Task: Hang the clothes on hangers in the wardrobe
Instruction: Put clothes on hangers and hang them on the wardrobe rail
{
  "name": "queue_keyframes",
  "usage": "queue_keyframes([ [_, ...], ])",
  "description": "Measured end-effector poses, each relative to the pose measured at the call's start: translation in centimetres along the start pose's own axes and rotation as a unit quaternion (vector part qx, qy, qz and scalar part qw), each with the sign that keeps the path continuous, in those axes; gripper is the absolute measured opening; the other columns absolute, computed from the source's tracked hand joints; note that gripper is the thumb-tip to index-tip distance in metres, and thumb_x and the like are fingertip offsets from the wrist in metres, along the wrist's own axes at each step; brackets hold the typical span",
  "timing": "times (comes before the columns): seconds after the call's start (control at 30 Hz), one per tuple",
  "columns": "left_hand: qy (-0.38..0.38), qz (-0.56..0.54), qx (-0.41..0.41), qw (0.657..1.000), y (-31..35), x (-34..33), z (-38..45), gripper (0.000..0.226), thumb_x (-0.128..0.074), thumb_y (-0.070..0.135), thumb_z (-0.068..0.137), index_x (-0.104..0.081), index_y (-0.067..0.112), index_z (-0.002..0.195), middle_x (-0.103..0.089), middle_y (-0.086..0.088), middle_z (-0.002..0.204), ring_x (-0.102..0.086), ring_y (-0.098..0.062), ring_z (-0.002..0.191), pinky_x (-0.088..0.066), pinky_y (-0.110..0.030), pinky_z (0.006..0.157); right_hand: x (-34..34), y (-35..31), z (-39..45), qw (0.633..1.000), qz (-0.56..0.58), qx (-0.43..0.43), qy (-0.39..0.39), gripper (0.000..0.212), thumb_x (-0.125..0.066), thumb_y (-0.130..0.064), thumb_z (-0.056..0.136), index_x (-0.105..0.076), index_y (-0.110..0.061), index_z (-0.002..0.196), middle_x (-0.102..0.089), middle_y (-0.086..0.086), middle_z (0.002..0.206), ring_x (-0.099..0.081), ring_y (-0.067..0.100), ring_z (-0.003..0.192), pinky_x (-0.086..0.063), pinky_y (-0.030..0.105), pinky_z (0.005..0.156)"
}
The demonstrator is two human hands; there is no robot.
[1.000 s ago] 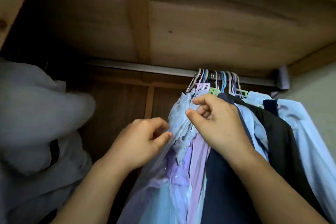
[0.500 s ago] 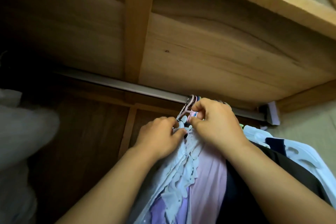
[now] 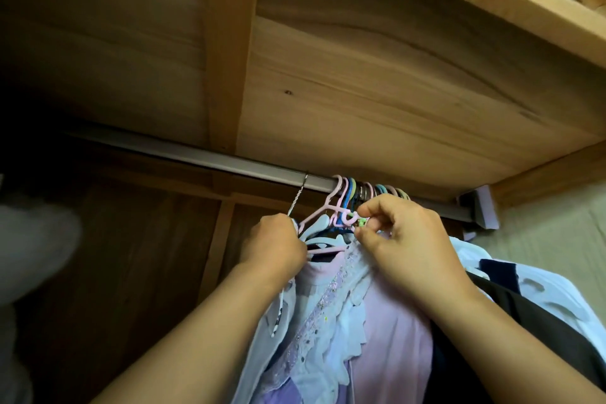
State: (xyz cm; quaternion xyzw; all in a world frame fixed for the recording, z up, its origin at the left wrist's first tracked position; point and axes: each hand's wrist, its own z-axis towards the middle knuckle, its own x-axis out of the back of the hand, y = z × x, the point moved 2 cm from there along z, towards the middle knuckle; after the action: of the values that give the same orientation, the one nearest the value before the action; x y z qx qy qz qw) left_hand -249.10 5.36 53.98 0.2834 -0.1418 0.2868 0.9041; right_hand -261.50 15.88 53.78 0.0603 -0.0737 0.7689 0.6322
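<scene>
Head view gives us a look up into the wardrobe, where a grey rail (image 3: 203,159) runs under a wooden shelf (image 3: 377,82) from the left of the frame to a bracket at the right. Hooks of pastel hangers (image 3: 367,190), pink, blue and green, crowd the rail right of centre. Below them, at lower centre, we see the garment being hung: a pale blue sheer blouse (image 3: 331,338) with scalloped ruffles and a sequinned lilac trim, lying over a pink top (image 3: 393,338). To its right hang a dark garment (image 3: 537,315) and a light blue shirt (image 3: 554,298). A pink hanger (image 3: 328,207) sits at the blouse's neck, its hook on the rail, beside a thin twisted metal hook (image 3: 296,195).

Our left hand (image 3: 278,246) is clenched around the blouse's collar at the hanger's left shoulder. Our right hand (image 3: 410,249) has thumb and forefinger pinched together at the hanger necks just above the collar; we cannot tell exactly which piece it nips.

We can read no writing or labels.
</scene>
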Motion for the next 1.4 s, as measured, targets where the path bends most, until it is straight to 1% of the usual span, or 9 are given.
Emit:
queue_keyframes([
  [0.13,0.023,-0.019,-0.008,1.0,0.1,0.7,-0.3,0.036,-0.046,0.015,0.094,-0.04,0.015,0.059,-0.042,-0.001,0.064,-0.05,-0.028,0.07,-0.04,-0.027,0.06,-0.1,-0.2,-0.3,0.999,-0.025,0.016,-0.013,0.016,-0.068,-0.026,0.082,-0.058,-0.033,0.092,-0.058,-0.01,0.08,-0.05,0.01,0.088,-0.037,0.027,0.071],
  [0.3,0.073,-0.015,-0.049,0.996,0.2,2.7,-0.7,0.031,-0.049,0.015,0.088,-0.037,0.015,0.06,-0.041,-0.004,0.066,-0.057,-0.036,0.08,-0.036,-0.03,0.059,-0.1,-0.2,-0.8,0.999,-0.042,0.024,-0.02,0.017,-0.064,-0.029,0.085,-0.059,-0.031,0.101,-0.058,-0.012,0.087,-0.043,0.007,0.092,-0.029,0.023,0.066],
  [0.53,0.085,0.073,-0.13,0.985,-3.3,7.0,-6.0,0.019,-0.052,0.027,0.092,-0.051,0.022,0.074,-0.054,0.005,0.066,-0.055,-0.018,0.064,-0.039,-0.029,0.054,-0.7,-1.7,-2.8,0.996,-0.049,0.08,0.01,0.017,-0.062,-0.031,0.077,-0.064,-0.026,0.094,-0.057,-0.013,0.081,-0.055,0.018,0.09,-0.021,0.028,0.08],
  [0.83,0.087,0.045,-0.136,0.986,-4.7,13.5,-17.1,0.016,-0.057,0.023,0.09,-0.056,0.025,0.073,-0.057,0.002,0.065,-0.053,-0.013,0.061,-0.042,-0.029,0.056,-2.9,-6.2,-8.5,0.983,0.167,0.058,-0.048,0.037,-0.064,-0.041,0.065,-0.067,-0.02,0.095,-0.061,-0.006,0.083,-0.056,0.023,0.09,-0.044,0.034,0.078],
  [0.93,0.088,0.056,-0.122,0.987,-3.9,16.2,-22.1,0.012,-0.056,0.03,0.09,-0.061,0.027,0.08,-0.061,0.005,0.069,-0.057,-0.013,0.062,-0.047,-0.034,0.056,-2.2,-7.8,-10.5,0.962,0.261,0.069,-0.049,0.05,-0.071,-0.037,0.068,-0.061,-0.02,0.114,-0.051,-0.012,0.102,-0.046,0.012,0.105,-0.027,0.004,0.087],
  [1.0,0.083,0.071,-0.118,0.987,-2.8,18.1,-25.5,0.015,-0.053,0.036,0.089,-0.064,0.027,0.084,-0.064,0.007,0.07,-0.059,-0.012,0.062,-0.048,-0.035,0.055,-1.6,-9.0,-11.5,0.945,0.309,0.081,-0.07,0.069,-0.078,-0.035,0.07,-0.048,-0.027,0.131,-0.04,-0.016,0.121,-0.034,0.0,0.116,-0.016,-0.002,0.092],
  [1.17,0.057,0.079,-0.077,0.992,0.6,22.4,-34.5,0.014,-0.054,0.034,0.084,-0.066,0.025,0.083,-0.062,0.011,0.063,-0.05,0.001,0.049,-0.038,-0.013,0.047,0.3,-13.1,-14.7,0.892,0.4,0.126,-0.17,0.087,-0.071,-0.063,0.058,-0.023,-0.056,0.13,-0.029,-0.017,0.145,-0.02,0.003,0.138,-0.021,0.03,0.112],
  [1.3,0.046,0.089,0.001,0.995,2.5,26.6,-42.7,0.031,-0.054,0.052,0.08,-0.065,0.026,0.093,-0.066,-0.012,0.067,-0.058,-0.03,0.052,-0.045,-0.036,0.044,2.7,-18.0,-18.8,0.831,0.494,0.162,-0.199,0.065,-0.056,-0.079,0.065,-0.059,-0.036,0.113,-0.064,-0.01,0.111,-0.056,0.005,0.104,-0.043,0.029,0.094],
  [1.4,0.045,0.108,0.066,0.991,3.0,28.7,-48.3,0.037,-0.052,0.057,0.076,-0.065,0.028,0.096,-0.063,-0.016,0.064,-0.049,-0.02,0.05,-0.041,-0.033,0.046,4.2,-21.3,-22.5,0.749,0.604,0.135,-0.237,0.052,-0.064,-0.065,0.067,-0.066,-0.015,0.078,-0.064,0.004,0.076,-0.057,0.01,0.07,-0.044,0.024,0.066],
])
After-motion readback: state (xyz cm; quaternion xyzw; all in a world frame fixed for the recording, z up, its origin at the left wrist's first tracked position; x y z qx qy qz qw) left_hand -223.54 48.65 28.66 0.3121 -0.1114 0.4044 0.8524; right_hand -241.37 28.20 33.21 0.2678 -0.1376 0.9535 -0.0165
